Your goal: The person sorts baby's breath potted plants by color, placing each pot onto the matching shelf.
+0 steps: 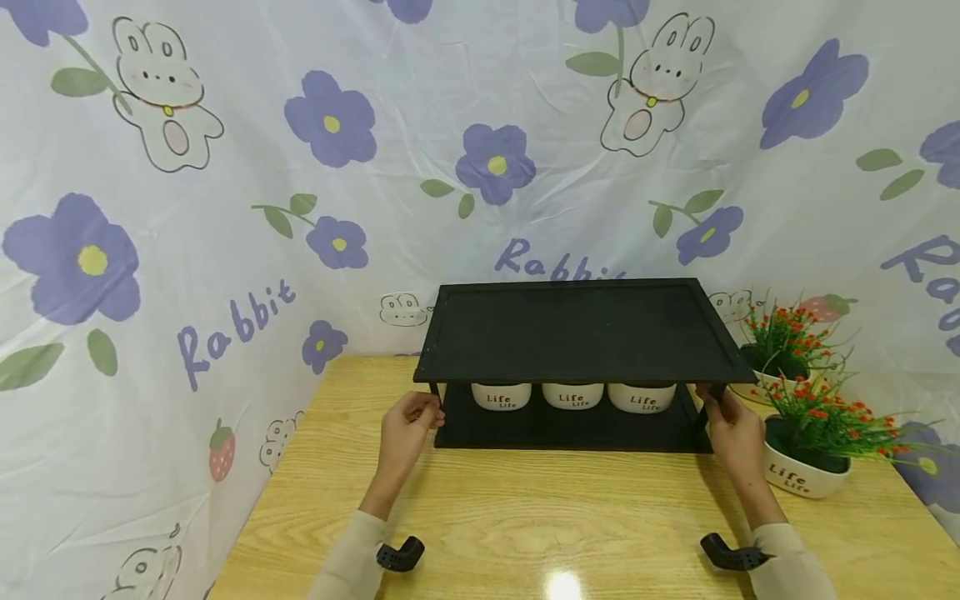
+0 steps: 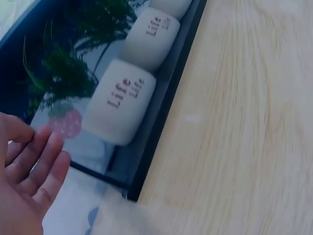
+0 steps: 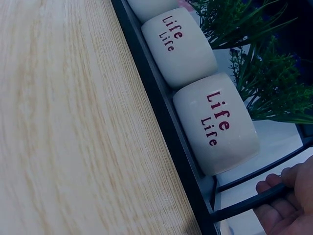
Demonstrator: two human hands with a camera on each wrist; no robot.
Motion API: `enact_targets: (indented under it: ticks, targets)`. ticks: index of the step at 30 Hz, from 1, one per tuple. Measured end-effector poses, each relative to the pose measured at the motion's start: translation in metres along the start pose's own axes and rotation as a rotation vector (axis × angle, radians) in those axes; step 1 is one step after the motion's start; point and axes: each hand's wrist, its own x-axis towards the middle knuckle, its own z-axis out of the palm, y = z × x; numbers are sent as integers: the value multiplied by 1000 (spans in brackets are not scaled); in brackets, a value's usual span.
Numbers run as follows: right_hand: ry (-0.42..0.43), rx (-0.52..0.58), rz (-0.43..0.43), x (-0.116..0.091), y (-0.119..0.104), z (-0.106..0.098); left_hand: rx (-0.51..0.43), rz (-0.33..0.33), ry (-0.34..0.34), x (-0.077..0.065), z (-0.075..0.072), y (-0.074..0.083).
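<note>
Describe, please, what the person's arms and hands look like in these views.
Both hands, left and right, are bare, with no rings visible. Each forearm wears a beige sleeve, and a black curved camera mount sits at each wrist.

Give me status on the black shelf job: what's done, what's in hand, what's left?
Done: three white "Life" pots sit in a row on the lower tier of the black shelf. In hand: the left hand is at the shelf's left front post with fingers relaxed, not clearly gripping, and the right hand curls round the right post. Left, probably: two potted plants on the table beside it; the top tier is bare.
</note>
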Motion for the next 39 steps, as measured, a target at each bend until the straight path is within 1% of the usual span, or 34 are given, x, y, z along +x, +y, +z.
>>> enact_targets:
  ticks: [2, 4, 7, 9, 11, 13, 15, 20, 22, 30, 35, 39]
  targets:
    - [6, -1, 0, 0, 0, 0, 25, -7, 36, 2, -3, -3]
    - [11, -4, -1, 0, 1, 0, 18, -22, 39, 5, -4, -6]
    - [15, -4, 1, 1, 1, -1, -5, -50, -14, 9, -3, -10]
    - [14, -1, -1, 1, 0, -1, -38, -53, -62, 12, -1, -14]
    - [13, 0, -5, 1, 0, 0, -47, -46, -105, 14, 3, -17]
    - [15, 2, -11, 1, -1, 0, -44, -29, -119, 15, 7, -19]
    - [13, 2, -16, 1, -1, 0, -19, -10, -97, 16, 10, -22]
    - [-1, -7, -17, 1, -1, 0, 56, 34, 16, 16, 13, -30]
    - [-5, -11, -17, 1, -1, 1, 65, 48, 36, 15, 13, -31]
    - [13, -11, -26, 3, 0, 2, 35, 84, 40, 13, 11, -32]
    - [4, -23, -25, 4, 1, 1, 24, 116, 49, 13, 12, -33]
    - [-8, -50, -33, 4, 1, -1, 6, 109, 43, 11, 13, -32]
